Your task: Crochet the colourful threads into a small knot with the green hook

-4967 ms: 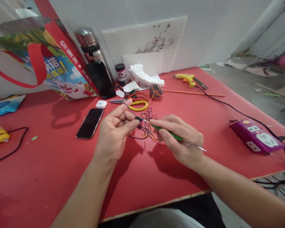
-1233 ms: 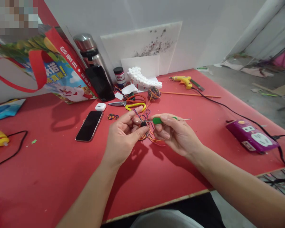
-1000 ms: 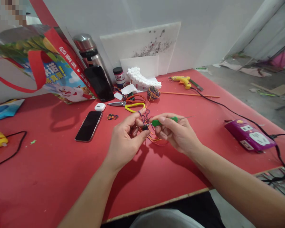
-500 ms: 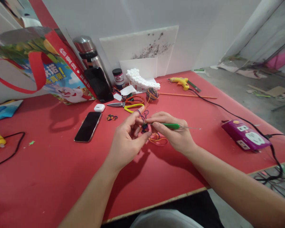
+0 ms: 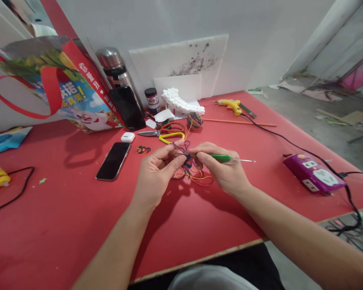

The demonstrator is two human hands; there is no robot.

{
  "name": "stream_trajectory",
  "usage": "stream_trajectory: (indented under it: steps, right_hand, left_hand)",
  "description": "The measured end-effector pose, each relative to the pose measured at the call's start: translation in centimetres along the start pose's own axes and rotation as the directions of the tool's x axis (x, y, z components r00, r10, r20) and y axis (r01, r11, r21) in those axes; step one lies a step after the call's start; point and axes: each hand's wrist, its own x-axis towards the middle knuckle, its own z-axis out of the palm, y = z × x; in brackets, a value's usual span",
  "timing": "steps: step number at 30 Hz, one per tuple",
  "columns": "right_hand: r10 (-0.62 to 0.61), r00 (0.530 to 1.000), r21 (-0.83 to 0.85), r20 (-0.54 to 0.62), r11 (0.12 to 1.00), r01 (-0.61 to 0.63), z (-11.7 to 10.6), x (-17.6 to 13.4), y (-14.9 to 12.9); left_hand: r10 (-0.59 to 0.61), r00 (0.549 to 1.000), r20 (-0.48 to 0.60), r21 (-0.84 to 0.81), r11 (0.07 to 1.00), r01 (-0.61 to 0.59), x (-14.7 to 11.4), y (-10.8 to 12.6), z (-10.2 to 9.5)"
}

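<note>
From where I stand: left hand [image 5: 159, 169] pinching a small, dark multicoloured yarn piece [image 5: 188, 162] between thumb and fingers, over the red tabletop [image 5: 78, 225], near the middle. Purple strand up by its index finger. Right hand [image 5: 219, 165] gripping a slim metal hook with a green handle [image 5: 220, 158], pen-style; one shaft end meets the yarn piece, the other sticks out to the right. Can't tell if the tip is through a loop; fingers cover it.

Loose orange and purple strands [image 5: 201, 178] in loops below and between the hands. Just beyond: scissors with orange and yellow handles [image 5: 172, 137], blades apart, and a round multicoloured yarn ball [image 5: 195, 121], orange strand running off it toward the hands. Left of the hands: a little orange-and-dark yarn cluster [image 5: 143, 150], black-screened phone lying flat [image 5: 113, 161], white rounded case [image 5: 128, 137] just beside it. Far right: purple power socket box [image 5: 314, 173], cable attached.
</note>
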Motion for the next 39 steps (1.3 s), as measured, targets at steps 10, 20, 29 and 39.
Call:
stream_trajectory:
  steps: [10,20,29,39]
  right_hand:
    - [-0.085,0.995,-0.146,0.047,0.985,0.091,0.3,-0.3,-0.5]
    - [-0.154,0.974,-0.243,0.164,0.951,0.191,-0.1,-0.3,-1.6]
    - [-0.282,0.952,-0.472,0.115,0.828,0.303,1.2,-1.5,-1.6]
    - [-0.310,0.940,-0.381,0.145,0.859,0.342,0.9,-1.4,-1.8]
  left_hand:
    - [-0.113,0.992,-0.061,-0.114,0.988,0.105,0.0,0.2,0.6]
    - [-0.116,0.991,-0.066,-0.139,0.985,0.106,-0.1,0.4,0.5]
    - [-0.029,0.972,-0.233,-0.099,0.995,0.006,-0.7,-0.3,1.3]
    - [-0.091,0.987,-0.134,-0.199,0.978,0.063,-0.5,0.8,0.9]
